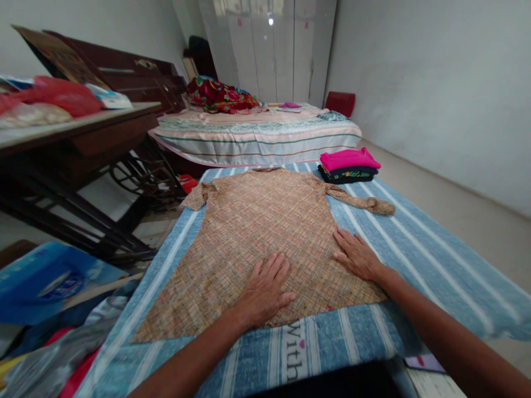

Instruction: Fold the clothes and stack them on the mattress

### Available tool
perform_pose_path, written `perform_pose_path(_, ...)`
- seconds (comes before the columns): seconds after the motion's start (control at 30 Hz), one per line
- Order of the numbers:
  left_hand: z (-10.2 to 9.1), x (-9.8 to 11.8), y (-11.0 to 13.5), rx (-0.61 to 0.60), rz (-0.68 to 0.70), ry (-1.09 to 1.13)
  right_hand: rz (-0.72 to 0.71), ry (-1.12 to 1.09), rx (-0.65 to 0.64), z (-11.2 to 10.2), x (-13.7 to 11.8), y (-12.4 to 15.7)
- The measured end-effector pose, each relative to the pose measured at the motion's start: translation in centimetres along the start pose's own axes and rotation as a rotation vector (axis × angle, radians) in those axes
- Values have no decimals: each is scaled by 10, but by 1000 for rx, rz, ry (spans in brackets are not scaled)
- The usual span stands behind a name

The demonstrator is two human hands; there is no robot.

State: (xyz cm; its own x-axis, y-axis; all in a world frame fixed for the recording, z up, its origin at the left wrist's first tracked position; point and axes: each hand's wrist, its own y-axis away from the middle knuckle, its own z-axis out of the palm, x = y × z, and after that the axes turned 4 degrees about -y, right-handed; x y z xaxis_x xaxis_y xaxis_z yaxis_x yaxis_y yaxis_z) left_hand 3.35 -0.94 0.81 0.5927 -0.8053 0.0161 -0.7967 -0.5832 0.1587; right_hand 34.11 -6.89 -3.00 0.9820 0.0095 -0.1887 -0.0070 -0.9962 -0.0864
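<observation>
A brown checked long-sleeved shirt (265,221) lies spread on a blue and white striped cloth (418,260), its collar at the far end. One sleeve stretches out to the right, bunched near its cuff; the left sleeve looks folded short. My left hand (265,290) rests flat on the lower middle of the shirt, fingers spread. At the shirt's right side edge, my right hand (357,254) lies palm down with its fingers extended on the fabric. Neither hand grips anything.
A stack of folded clothes (349,166), pink on top, sits at the far right corner. Left stands a sewing machine table (124,113) with bags on it. Below are a blue box (53,282) and loose clothes (78,342). Behind is a bed (257,135).
</observation>
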Motion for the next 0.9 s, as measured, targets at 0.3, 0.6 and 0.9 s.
perform_pose_path(0.3,-2,16,12,-16,115,33,-47,-47,-46,-5,-17,21)
perform_pose_path(0.6,-10,13,16,-95,105,115,-127,-112,19,6,-37,42)
perform_pose_path(0.9,-5,8,13,-97,111,110,-64,-189,109,-8,-46,13)
